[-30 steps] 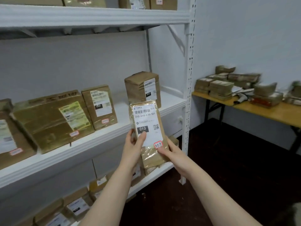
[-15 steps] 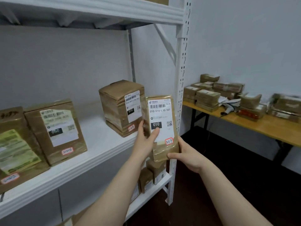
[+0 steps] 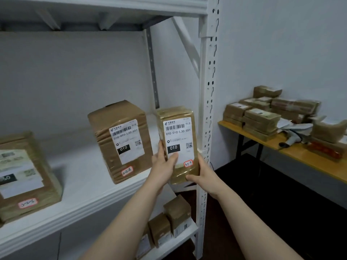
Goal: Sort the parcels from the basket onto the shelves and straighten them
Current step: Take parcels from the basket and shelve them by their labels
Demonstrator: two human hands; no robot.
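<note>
Both hands are on the slim parcel [image 3: 178, 136], marked 3-2-9, long axis upright, label facing us. The left hand [image 3: 164, 166] wraps its left edge, thumb pressed on the label. The right hand [image 3: 203, 178] cups the lower right corner, fingers curled underneath. The free slot on the shelf [image 3: 84, 186] lies just beyond the fingertips, between the 3-2-8 box [image 3: 120, 139] off the left fingers and the white post [image 3: 206, 109] beside the right. Base touching the board? Can't tell. Looks like a straight push forward, kept upright.
</note>
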